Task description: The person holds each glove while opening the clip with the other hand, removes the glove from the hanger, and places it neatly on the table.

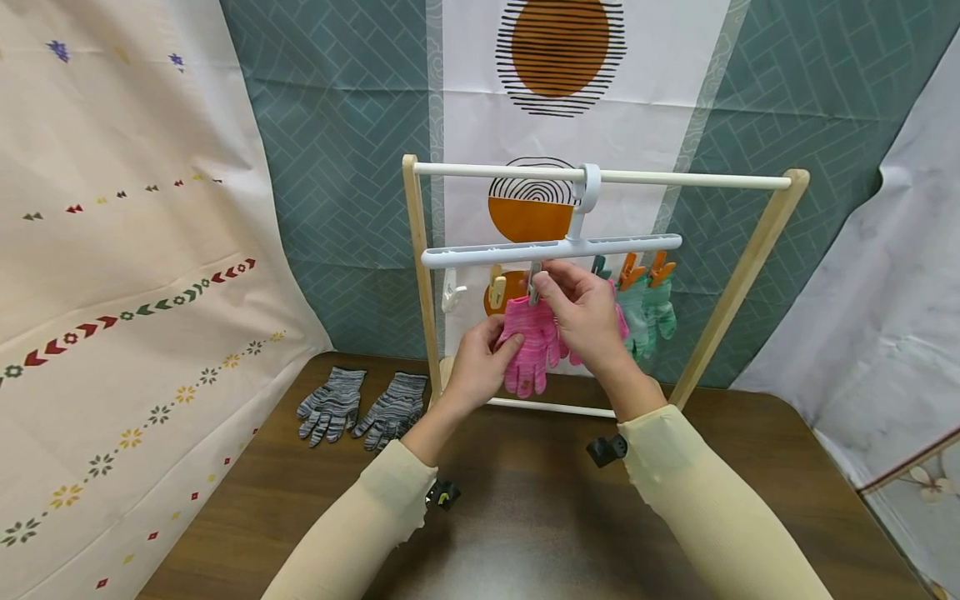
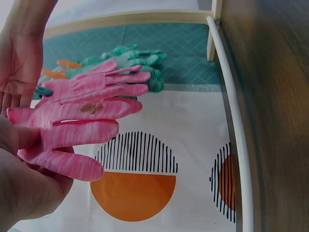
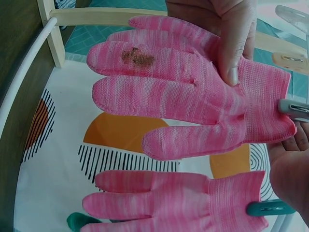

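A white clip hanger hangs from the white rod of a wooden rack. My left hand pinches a pink glove by its palm, thumb on the front. The glove has a brown stain on one finger. My right hand pinches the grey clip at the glove's cuff. A second pink glove hangs behind on a teal clip. In the left wrist view both pink gloves overlap.
Two green gloves hang from orange clips on the right. A white clip and a beige clip hang free on the left. Two grey striped gloves lie on the brown table. Patterned cloth hangs behind.
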`<state>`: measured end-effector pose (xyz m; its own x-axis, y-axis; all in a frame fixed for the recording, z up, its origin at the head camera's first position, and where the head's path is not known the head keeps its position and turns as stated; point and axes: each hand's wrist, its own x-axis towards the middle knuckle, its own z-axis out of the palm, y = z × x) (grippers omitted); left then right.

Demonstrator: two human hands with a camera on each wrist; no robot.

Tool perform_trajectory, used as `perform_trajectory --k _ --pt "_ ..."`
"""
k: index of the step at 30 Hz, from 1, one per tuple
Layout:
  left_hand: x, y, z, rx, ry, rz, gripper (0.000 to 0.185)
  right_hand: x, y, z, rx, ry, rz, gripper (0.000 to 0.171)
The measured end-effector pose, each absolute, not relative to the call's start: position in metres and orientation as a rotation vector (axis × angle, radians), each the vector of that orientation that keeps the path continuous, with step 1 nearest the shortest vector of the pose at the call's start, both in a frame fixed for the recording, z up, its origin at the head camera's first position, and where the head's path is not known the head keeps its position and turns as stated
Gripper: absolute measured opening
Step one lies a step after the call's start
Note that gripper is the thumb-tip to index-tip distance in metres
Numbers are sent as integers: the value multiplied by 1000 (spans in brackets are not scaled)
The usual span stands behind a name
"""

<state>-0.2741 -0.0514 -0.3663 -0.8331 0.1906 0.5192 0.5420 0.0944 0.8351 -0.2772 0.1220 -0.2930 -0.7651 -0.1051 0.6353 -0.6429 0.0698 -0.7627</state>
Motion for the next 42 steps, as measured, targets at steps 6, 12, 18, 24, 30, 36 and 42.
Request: perform_trajectory --k 6,12,18,24,30,36,42 --pt "-272 -53 -366 -735 -2098 -1799 25 -275 120 -292 730 -1928 1764 31" --pt "-271 -55 -367 -735 -2115 -1784 24 -277 119 -292 717 -1912 1792 33" --pt "-271 -57 -370 -747 -2113 -1792 25 -277 118 -293 720 -1907 1795 35" --pt "-269 -60 -374 -752 -2117 -1820 29 -277 119 -293 704 -1927 1771 36" --pt "-268 -64 -378 -735 -2127 -1782 30 -276 119 -292 716 -1916 1793 35" --pt "-267 -69 -381 -705 -2144 -1734 29 -277 119 -293 701 -1916 1804 32" --pt "-264 -75 -384 -650 -2185 -1675 29 -277 120 -294 670 -1939 1783 33"
